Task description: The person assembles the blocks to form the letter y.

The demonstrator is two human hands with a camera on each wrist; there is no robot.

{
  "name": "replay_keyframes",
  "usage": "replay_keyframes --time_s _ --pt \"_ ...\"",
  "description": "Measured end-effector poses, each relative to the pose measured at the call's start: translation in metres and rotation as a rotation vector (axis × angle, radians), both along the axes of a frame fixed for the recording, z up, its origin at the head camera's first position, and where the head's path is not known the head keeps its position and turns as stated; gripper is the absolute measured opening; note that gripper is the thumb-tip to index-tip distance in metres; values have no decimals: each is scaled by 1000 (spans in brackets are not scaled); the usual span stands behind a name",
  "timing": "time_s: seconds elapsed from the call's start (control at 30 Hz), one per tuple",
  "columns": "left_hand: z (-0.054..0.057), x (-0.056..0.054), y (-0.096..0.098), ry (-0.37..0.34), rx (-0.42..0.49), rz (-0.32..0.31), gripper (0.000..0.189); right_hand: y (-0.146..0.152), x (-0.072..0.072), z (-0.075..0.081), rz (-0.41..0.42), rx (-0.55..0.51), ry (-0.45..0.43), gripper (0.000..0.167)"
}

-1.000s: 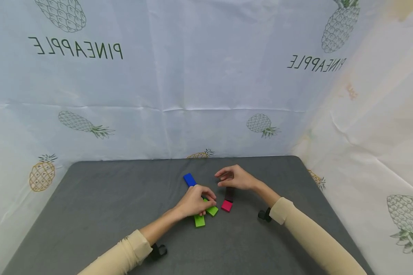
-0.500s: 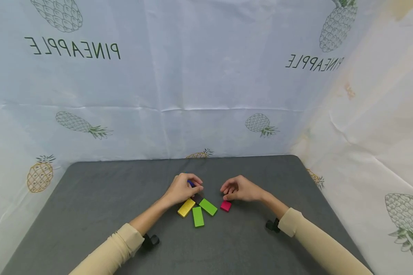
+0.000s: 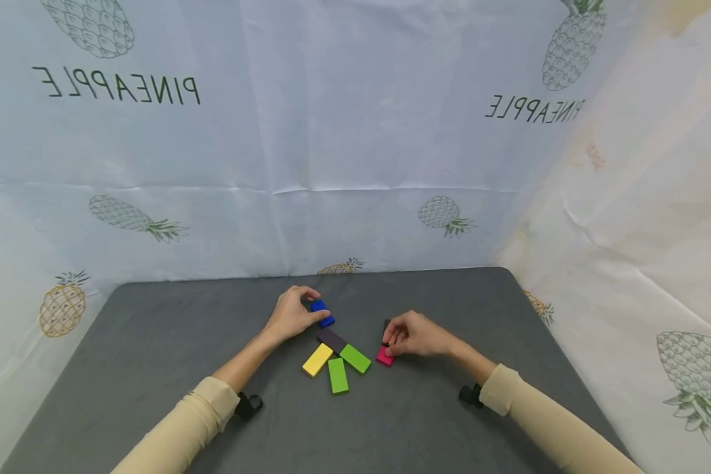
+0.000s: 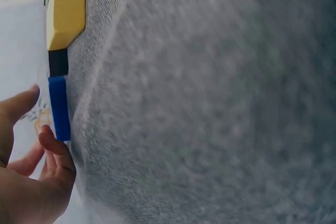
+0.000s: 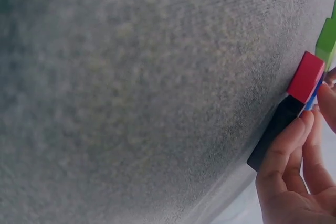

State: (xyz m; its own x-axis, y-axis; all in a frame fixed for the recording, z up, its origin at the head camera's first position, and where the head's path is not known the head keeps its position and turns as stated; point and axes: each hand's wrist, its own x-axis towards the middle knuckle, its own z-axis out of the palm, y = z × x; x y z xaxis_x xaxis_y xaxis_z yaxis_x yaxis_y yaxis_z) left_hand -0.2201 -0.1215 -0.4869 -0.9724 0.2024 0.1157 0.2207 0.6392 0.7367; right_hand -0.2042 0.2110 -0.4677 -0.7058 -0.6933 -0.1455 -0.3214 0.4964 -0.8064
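Coloured rectangular blocks lie on a grey tabletop. My left hand (image 3: 291,316) is around the blue block (image 3: 322,313), thumb and fingers apart; in the left wrist view the fingers (image 4: 55,150) are right by one end of the blue block (image 4: 60,108). My right hand (image 3: 417,334) bends loosely over a red block (image 3: 384,357) and a black block (image 3: 386,324) set end to end. In the right wrist view its fingertips are at the joint of the black block (image 5: 273,135) and the red block (image 5: 306,77), with the thumb beside the red one.
Between the hands, a dark block (image 3: 332,340) meets one green block (image 3: 355,359). A yellow block (image 3: 317,361) and a second green block (image 3: 338,376) fan out towards the front. A pineapple-print cloth (image 3: 343,151) hangs behind the grey table (image 3: 184,342).
My left hand has moved from the green blocks back and left to the blue block, uncovering the yellow and dark blocks. My right hand has come down and nearer, over the red block.
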Motion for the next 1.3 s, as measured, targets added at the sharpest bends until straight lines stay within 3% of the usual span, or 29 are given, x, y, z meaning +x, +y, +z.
replay_keyframes --time_s 0.33,0.93,1.3 --pt "-5 -2 -2 -40 -61 -44 59 -2 2 -1 -24 17 18 15" --pt "-5 -10 7 31 -163 -63 58 -2 7 0 -39 17 66 15" --pt "9 -17 30 41 -186 -108 58 -2 9 -2 -72 41 50 13"
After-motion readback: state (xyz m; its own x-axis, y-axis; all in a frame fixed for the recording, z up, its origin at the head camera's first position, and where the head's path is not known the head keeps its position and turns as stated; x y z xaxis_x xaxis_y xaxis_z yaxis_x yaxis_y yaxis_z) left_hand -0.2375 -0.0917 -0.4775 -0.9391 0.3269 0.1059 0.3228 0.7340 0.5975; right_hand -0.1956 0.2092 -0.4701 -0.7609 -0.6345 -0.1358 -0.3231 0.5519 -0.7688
